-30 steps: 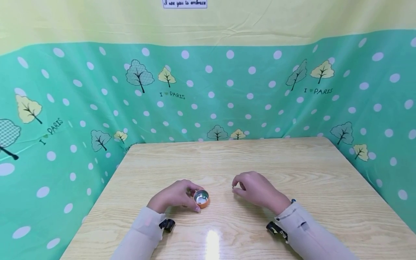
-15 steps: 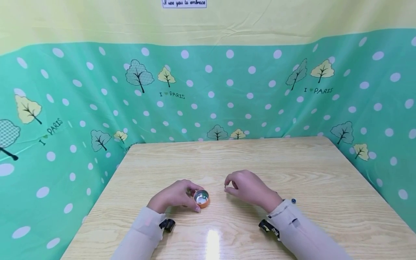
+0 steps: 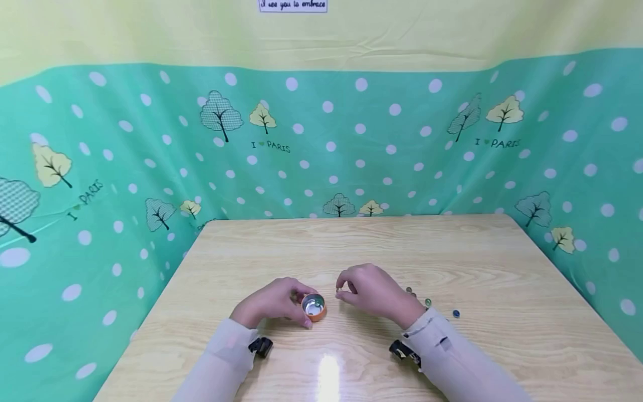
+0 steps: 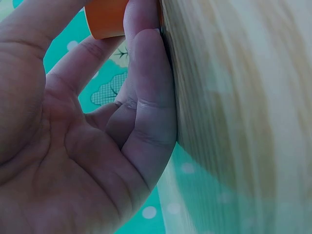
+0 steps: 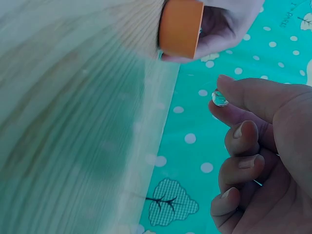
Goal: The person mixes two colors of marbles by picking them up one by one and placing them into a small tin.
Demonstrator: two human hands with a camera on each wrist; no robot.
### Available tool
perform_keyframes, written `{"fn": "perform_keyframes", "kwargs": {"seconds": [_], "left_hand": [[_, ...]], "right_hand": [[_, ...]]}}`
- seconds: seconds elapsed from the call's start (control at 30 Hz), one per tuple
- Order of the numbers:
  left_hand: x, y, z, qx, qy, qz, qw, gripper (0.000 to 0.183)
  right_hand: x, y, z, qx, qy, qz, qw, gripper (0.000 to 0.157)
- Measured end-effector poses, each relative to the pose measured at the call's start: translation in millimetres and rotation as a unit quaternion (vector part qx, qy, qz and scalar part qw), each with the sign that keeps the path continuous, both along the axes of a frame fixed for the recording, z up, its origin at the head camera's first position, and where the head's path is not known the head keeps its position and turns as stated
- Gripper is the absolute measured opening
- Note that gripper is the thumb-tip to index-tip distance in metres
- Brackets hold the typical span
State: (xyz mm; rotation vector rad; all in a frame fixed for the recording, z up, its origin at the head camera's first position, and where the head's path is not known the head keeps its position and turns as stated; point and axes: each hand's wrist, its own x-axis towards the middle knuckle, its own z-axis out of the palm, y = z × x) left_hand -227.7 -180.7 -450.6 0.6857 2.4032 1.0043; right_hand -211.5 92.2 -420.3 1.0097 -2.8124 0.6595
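Note:
My left hand [image 3: 271, 302] holds a small round orange tin [image 3: 318, 317] upright on the table, thumb and fingers around its side. The tin is open at the top, with a shiny silver inside and something small and greenish at its bottom. In the right wrist view my right hand [image 5: 273, 141] pinches a clear glass marble [image 5: 220, 99] between thumb and index finger, the other fingers curled. That hand is just right of the tin, apart from it. The left wrist view shows the left palm [image 4: 92, 141] and part of the orange tin wall [image 4: 105, 19].
Several small marbles lie on the wooden table [image 3: 351, 245] behind the right wrist, among them a green marble [image 3: 428, 302] and a blue marble [image 3: 456, 314]. A green dotted curtain [image 3: 356, 145] hangs around the back and sides.
My right hand has moved left toward the tin with the marble pinched. Marbles hidden behind the right forearm have come into view. The left hand and tin stay in place.

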Motion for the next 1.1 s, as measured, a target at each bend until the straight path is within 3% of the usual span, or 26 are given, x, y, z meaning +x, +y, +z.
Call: {"fn": "perform_keyframes", "kwargs": {"seconds": [0.27,0.6,1.1], "left_hand": [[0.3,-1.7,-4.0,-0.005,0.003,-0.012,0.9999,0.05],[-2.4,1.9,0.8,-0.003,0.023,-0.019,0.9996,0.05],[-2.0,1.5,2.6,-0.005,0.023,-0.019,0.9995,0.047]], "right_hand": [[-1.4,-15.4,-2.1,-0.006,0.0,0.026,1.0,0.01],[0.6,-24.2,6.0,-0.009,0.007,0.039,0.999,0.015],[1.0,-31.7,-3.8,-0.02,-0.026,0.065,0.997,0.016]]}}
